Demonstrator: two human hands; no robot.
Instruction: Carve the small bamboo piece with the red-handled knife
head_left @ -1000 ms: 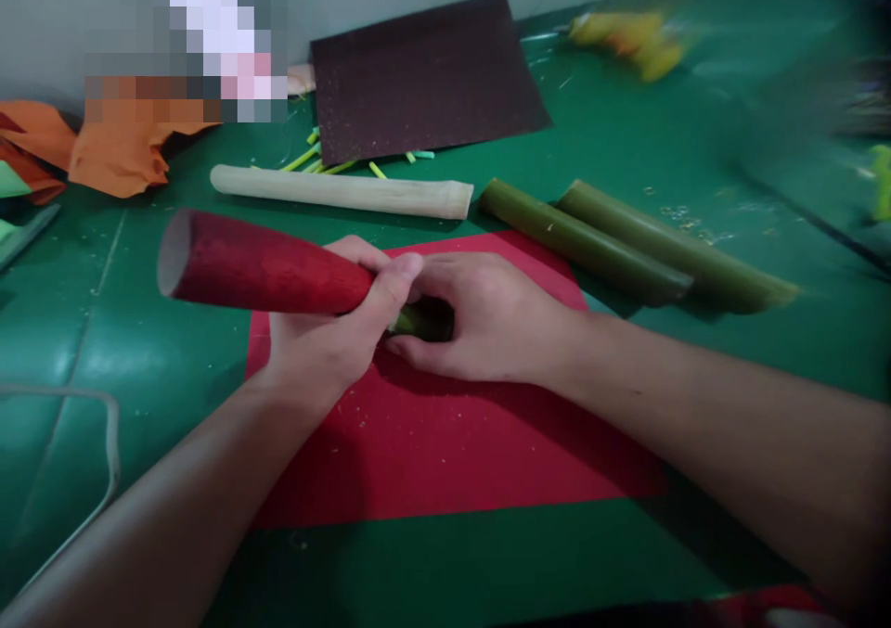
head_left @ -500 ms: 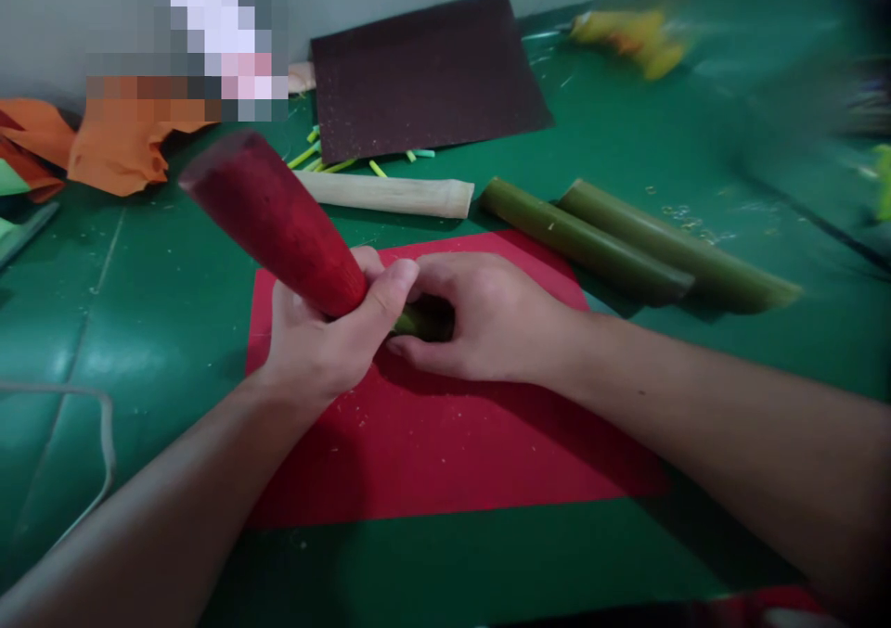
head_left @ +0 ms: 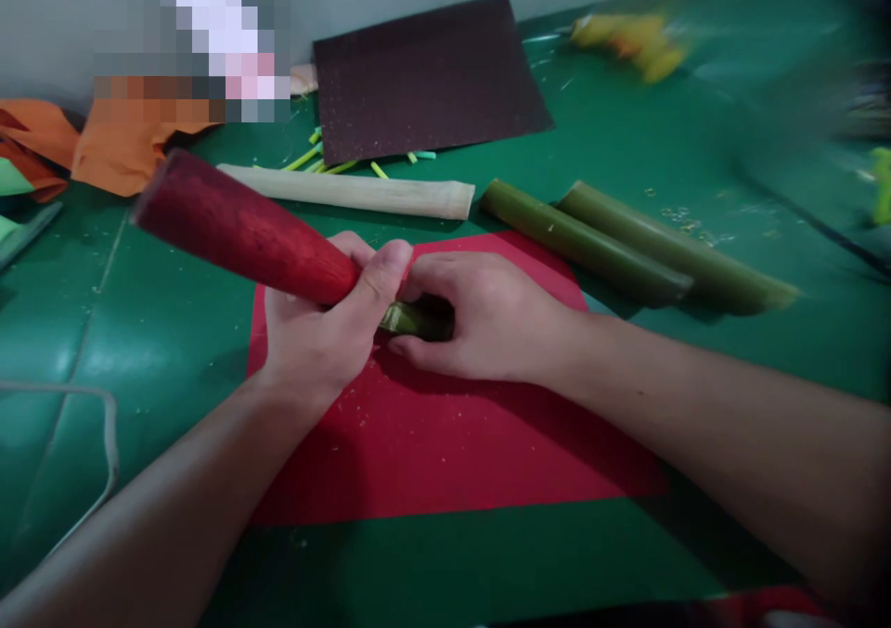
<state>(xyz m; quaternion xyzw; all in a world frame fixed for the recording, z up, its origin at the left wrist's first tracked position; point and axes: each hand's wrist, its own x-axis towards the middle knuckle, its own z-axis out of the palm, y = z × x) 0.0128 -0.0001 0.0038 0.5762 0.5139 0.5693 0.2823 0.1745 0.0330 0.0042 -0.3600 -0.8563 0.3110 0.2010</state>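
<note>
My left hand point(head_left: 324, 322) is wrapped round the narrow end of a thick red handle point(head_left: 257, 238), whose wider end points up and to the left. Whatever the handle carries at its lower end is hidden by my fingers. Close beside it, my right hand point(head_left: 487, 317) grips a green bamboo piece point(head_left: 418, 320), pressing it low over the red sheet point(head_left: 445, 461). Pale marks show on the bamboo's end near my left thumb. Small shavings are scattered on the sheet.
Two green bamboo lengths point(head_left: 591, 238) lie to the right beyond the sheet. Behind are a pale split bamboo strip point(head_left: 362, 192), a dark brown sheet point(head_left: 432, 81) over yellow-green sticks, orange cloth or paper point(head_left: 118, 150), and a blurred yellow tool point(head_left: 626, 39). A cord point(head_left: 108, 424) lies left.
The red handle has tipped down and to the left, turning with my left hand. More of the bamboo's end shows. My right hand stays in place.
</note>
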